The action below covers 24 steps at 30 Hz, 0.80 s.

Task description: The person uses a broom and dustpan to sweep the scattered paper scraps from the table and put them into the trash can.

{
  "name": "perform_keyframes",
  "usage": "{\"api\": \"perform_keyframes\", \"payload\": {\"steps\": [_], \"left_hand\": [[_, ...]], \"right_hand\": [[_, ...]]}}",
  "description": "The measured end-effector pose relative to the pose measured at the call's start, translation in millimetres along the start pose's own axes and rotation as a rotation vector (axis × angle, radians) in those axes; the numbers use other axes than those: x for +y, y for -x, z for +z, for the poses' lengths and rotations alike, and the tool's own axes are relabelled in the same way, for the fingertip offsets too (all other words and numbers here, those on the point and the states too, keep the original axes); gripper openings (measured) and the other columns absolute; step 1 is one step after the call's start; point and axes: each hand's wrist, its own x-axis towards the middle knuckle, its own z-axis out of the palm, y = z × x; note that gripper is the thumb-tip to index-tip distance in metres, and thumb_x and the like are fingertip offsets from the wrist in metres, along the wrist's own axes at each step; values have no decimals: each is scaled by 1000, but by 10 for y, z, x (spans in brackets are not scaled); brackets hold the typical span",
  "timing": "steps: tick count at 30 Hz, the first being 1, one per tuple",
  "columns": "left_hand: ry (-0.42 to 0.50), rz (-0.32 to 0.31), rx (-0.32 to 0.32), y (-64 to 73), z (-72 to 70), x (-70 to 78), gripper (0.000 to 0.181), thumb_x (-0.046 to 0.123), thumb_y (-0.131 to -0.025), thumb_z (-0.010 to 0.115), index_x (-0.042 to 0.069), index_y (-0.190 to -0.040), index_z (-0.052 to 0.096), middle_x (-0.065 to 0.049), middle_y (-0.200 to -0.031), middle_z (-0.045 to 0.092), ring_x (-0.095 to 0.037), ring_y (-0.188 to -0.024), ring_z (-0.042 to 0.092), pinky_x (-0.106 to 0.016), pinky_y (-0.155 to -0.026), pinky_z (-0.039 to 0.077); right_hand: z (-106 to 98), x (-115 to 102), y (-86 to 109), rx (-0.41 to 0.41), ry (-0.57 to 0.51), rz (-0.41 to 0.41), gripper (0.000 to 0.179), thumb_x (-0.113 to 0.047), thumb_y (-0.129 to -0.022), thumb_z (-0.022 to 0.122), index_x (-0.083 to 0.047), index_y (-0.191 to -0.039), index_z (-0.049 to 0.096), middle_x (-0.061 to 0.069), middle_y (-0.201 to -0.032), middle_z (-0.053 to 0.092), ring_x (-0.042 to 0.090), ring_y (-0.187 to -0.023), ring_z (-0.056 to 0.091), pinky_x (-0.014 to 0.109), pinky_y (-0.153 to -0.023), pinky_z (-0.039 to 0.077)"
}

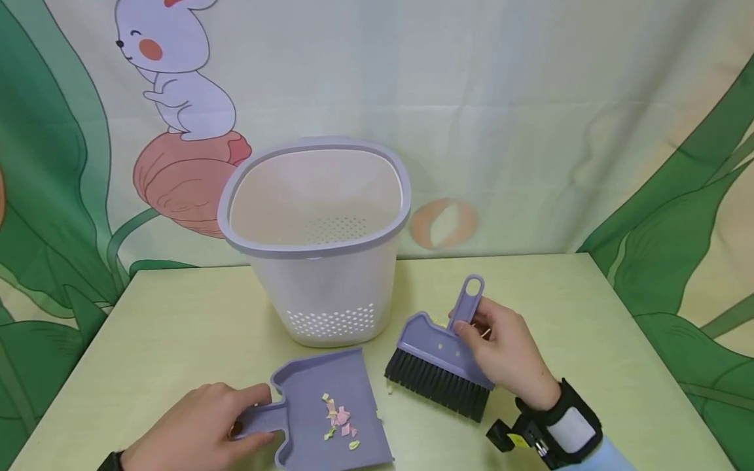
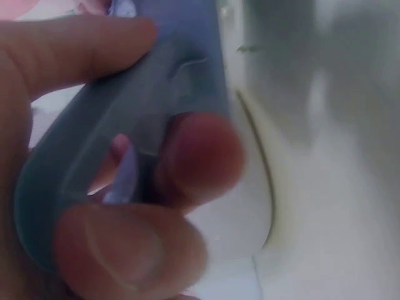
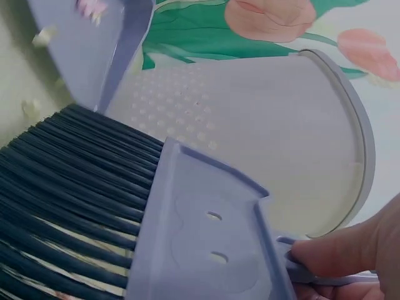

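Observation:
A purple dustpan (image 1: 312,379) lies at the table's front, its open edge toward the right. Pink and yellow paper scraps (image 1: 341,418) sit on it. My left hand (image 1: 206,422) grips its short handle; in the left wrist view the fingers (image 2: 125,247) curl round the looped grey-purple handle (image 2: 94,137). My right hand (image 1: 506,343) pinches the handle of a purple hand brush (image 1: 438,343) between thumb and fingers. The brush's black bristles (image 3: 75,169) point down and left, close to the dustpan's open edge. A few scraps lie at that edge and beneath the bristles.
A tall whitish basket (image 1: 330,281) with a purple rim and small holes stands behind the dustpan. The pale yellow table (image 1: 177,320) ends against a printed curtain (image 1: 501,131) showing a rabbit and green leaves.

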Motion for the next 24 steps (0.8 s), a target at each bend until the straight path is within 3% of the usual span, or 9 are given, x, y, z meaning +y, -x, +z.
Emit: {"api": "perform_keyframes", "payload": {"steps": [4, 9, 15, 21, 24], "left_hand": [[-27, -3, 6, 61, -68, -68, 22, 57, -89, 62, 37, -91, 53, 21, -58, 34, 3, -52, 39, -20, -49, 29], [-62, 8, 19, 45, -31, -95, 24, 59, -89, 61, 36, -91, 53, 21, -57, 34, 3, -52, 38, -21, -50, 30], [-57, -20, -4, 16, 2, -63, 26, 60, -88, 61, 35, -93, 54, 20, -58, 36, 3, -52, 39, -22, -51, 30], [-51, 72, 129, 28, 23, -12, 22, 54, -88, 65, 37, -90, 51, 24, -57, 34, 5, -50, 37, -19, -49, 30], [-67, 104, 155, 0, 92, 15, 24, 54, -89, 64, 34, -90, 51, 24, -57, 33, 5, -50, 35, -19, -49, 30]], "right_hand": [[35, -40, 35, 87, 51, -97, 7, -13, -89, 69, -11, -96, 69, -6, -77, 67, 11, -60, 55, 29, -55, 46], [139, -108, 128, 188, 191, -227, 7, -10, -83, 72, -14, -86, 67, -9, -70, 63, 1, -54, 50, 22, -49, 41], [342, -217, 292, 208, 275, -353, 9, -9, -79, 71, -12, -84, 64, -5, -74, 67, -11, -52, 46, 12, -48, 39], [444, -256, 371, 230, 271, -392, 13, -7, -76, 70, -13, -84, 62, -8, -71, 64, -11, -54, 46, 11, -50, 38], [439, -266, 390, 260, 299, -404, 14, -6, -75, 69, -13, -84, 61, -9, -71, 62, -8, -53, 48, 11, -50, 37]]}}
